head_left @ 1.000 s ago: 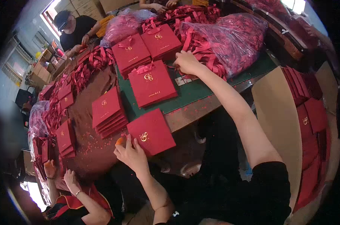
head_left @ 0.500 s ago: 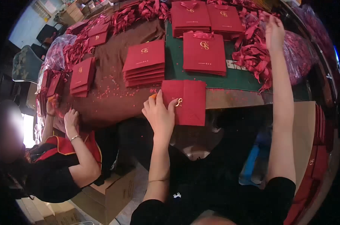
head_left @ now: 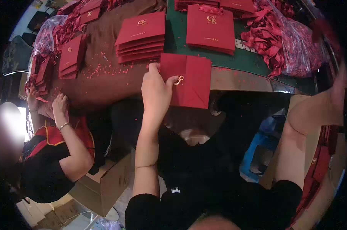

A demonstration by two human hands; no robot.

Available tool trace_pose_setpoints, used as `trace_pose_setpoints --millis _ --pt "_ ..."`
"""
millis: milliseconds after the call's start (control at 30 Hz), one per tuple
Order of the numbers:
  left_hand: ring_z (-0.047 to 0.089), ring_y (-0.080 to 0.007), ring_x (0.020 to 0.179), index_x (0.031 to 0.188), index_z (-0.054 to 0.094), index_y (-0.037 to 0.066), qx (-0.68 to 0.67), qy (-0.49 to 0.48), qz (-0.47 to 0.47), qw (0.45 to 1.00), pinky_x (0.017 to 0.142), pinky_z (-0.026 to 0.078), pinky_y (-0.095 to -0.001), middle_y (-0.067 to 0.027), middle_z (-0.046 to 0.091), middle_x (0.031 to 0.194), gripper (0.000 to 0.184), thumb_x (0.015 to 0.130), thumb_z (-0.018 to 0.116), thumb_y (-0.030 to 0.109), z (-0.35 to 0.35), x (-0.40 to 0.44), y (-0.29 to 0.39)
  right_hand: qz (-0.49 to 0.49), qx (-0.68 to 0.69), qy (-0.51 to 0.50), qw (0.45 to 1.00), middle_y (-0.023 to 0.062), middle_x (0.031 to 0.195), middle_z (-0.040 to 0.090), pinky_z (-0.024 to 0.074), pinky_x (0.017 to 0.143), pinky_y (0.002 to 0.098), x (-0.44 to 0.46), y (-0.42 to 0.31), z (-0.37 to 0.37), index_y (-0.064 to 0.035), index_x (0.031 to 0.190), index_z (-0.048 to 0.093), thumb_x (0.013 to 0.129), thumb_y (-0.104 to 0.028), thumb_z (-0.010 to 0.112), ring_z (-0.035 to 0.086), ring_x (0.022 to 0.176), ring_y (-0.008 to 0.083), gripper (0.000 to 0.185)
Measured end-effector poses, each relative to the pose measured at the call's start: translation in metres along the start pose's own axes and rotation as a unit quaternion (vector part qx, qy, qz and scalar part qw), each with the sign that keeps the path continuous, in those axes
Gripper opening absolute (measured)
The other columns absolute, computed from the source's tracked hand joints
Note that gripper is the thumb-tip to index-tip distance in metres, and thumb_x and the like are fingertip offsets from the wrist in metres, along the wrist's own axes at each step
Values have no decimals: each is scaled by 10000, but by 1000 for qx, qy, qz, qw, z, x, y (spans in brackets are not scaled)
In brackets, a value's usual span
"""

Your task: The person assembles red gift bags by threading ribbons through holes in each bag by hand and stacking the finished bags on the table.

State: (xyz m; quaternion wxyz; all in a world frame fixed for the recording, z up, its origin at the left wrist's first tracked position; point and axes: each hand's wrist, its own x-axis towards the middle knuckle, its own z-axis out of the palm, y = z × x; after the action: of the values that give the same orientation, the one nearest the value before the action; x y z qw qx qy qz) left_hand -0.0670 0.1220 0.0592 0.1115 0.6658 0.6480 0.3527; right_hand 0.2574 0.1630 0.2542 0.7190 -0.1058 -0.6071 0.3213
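Observation:
A red paper gift bag (head_left: 194, 82) with a gold logo is in my left hand (head_left: 157, 88), at the table's near edge. My thumb lies on its front beside the logo; the fingers are behind its left side. My right hand (head_left: 337, 94) is raised at the far right edge of view, where it is dark and blurred, so its fingers cannot be made out. A blurred dark red shape (head_left: 326, 38) shows above it. Beyond the held bag lie a stack of red bags (head_left: 141, 32) and another stack (head_left: 210, 28) with a ribbon at its top.
Red ribbons (head_left: 263, 38) lie by a clear plastic bag (head_left: 303, 51) at the right. Red scraps dot the brown cloth (head_left: 104, 86). At the left, a co-worker's hands (head_left: 60, 107) are at the table edge. Below stand a cardboard box (head_left: 104, 184) and a blue stool (head_left: 254, 153).
My right hand has swung from the ribbons out to the far right edge. My left hand still holds the bag. The view has tipped downward, so the table sits higher.

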Motion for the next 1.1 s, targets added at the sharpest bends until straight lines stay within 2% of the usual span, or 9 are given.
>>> trace_pose_setpoints --millis 67,133,167,267,333,400,500,733,1100 --pt "590 -348 670 1038 501 17 -36 -18 11 999 610 471 -392 -172 582 764 472 733 795 224 -2 6 -11 80 9 -56 995 91 870 623 455 730 272 -25 -2 32 21 964 587 915 -104 588 592 814 156 134" --pt "580 -244 650 969 519 7 -40 -61 -32 997 613 472 -350 -136 562 716 424 722 805 199 -8 14 -14 166 6 -112 980 71 836 623 451 700 251 -45 4 60 16 957 596 912 -115 599 589 787 128 139" --pt "538 -120 612 920 538 8 -80 -89 -59 991 581 461 -288 -75 559 669 362 730 800 170 -12 18 -14 206 -2 -138 969 61 818 623 448 685 240 -53 9 72 14 953 600 911 -121 605 587 774 115 141" --pt "502 -34 559 889 573 30 -263 -158 -110 945 512 408 -187 19 585 672 190 796 735 69 -6 26 -40 319 -62 -206 923 31 767 624 442 641 207 -71 42 94 7 942 613 907 -138 621 582 733 73 149" --pt "516 -30 562 870 559 27 -328 -160 -143 920 493 400 -190 17 587 661 186 797 728 51 -9 23 -31 370 -172 -243 880 26 748 619 429 640 201 -84 82 96 13 936 635 921 -175 608 573 712 54 191" --pt "551 -26 597 897 573 17 -385 -151 -187 891 494 401 -171 6 617 694 150 818 700 22 -7 21 -31 418 -159 -238 862 53 783 644 443 678 232 -101 116 101 28 986 647 934 -207 588 581 727 83 248" --pt "559 -34 609 1029 611 9 -443 -130 -196 865 502 401 -179 -3 649 755 229 825 707 45 -1 16 -37 379 -197 -271 863 111 868 681 461 691 297 -115 139 113 22 1071 637 950 -209 551 586 742 136 275" --pt "578 -37 628 1183 579 -14 -510 -152 -234 814 523 438 -184 -8 664 781 341 856 663 39 -4 14 -44 481 -76 -250 837 13 657 567 387 559 241 -135 179 119 11 1044 546 963 -141 533 478 599 65 172" --pt "539 -19 624 1205 574 28 -571 -176 -266 757 530 455 -182 19 639 877 313 903 613 104 -7 8 -45 493 -30 -256 831 20 747 599 470 597 224 -144 182 115 -10 934 587 929 -136 592 555 685 66 126"
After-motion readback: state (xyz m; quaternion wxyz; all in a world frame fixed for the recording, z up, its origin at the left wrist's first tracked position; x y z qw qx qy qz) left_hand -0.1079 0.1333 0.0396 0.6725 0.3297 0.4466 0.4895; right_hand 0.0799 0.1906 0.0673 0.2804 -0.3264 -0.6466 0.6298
